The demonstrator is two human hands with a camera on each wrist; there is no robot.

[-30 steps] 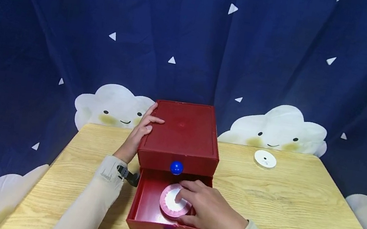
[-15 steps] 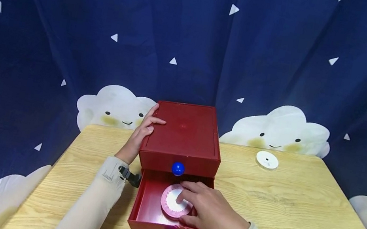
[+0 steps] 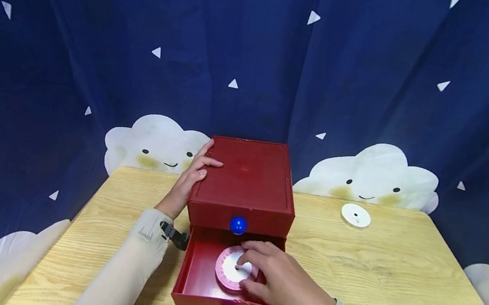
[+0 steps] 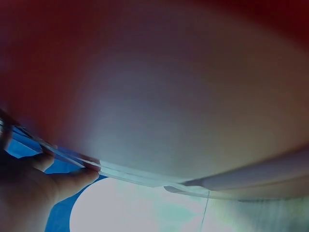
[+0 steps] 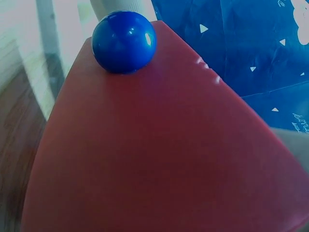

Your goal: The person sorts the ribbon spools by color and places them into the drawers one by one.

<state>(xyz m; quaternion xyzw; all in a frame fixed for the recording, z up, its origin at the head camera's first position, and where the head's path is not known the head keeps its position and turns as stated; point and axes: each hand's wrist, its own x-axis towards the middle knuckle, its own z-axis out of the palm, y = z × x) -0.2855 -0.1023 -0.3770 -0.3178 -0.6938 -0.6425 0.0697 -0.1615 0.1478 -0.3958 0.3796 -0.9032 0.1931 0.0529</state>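
A red two-drawer box (image 3: pixel 246 174) stands on the table with its lower drawer (image 3: pixel 198 273) pulled out and its upper drawer closed. In the lower drawer lies a flat pink ribbon spool (image 3: pixel 227 272) with a white centre. My right hand (image 3: pixel 281 281) reaches into the drawer over the spool, fingers loosely spread, index fingertip near the centre hole and thumb at its right side. My left hand (image 3: pixel 189 181) rests against the box's upper left side, fingers extended over the top edge. In the right wrist view the drawer front with its blue knob (image 5: pixel 124 42) fills the frame.
A white spool (image 3: pixel 356 215) lies on the wooden table (image 3: pixel 378 280) at the back right. A blue curtain (image 3: pixel 262 43) with white triangles and clouds hangs behind. Another blue knob (image 3: pixel 238 225) sticks out from the upper drawer.
The right hand's index finger has lifted slightly and the spool's centre hole now shows. The left hand stays on the box. The head view has shifted a little.
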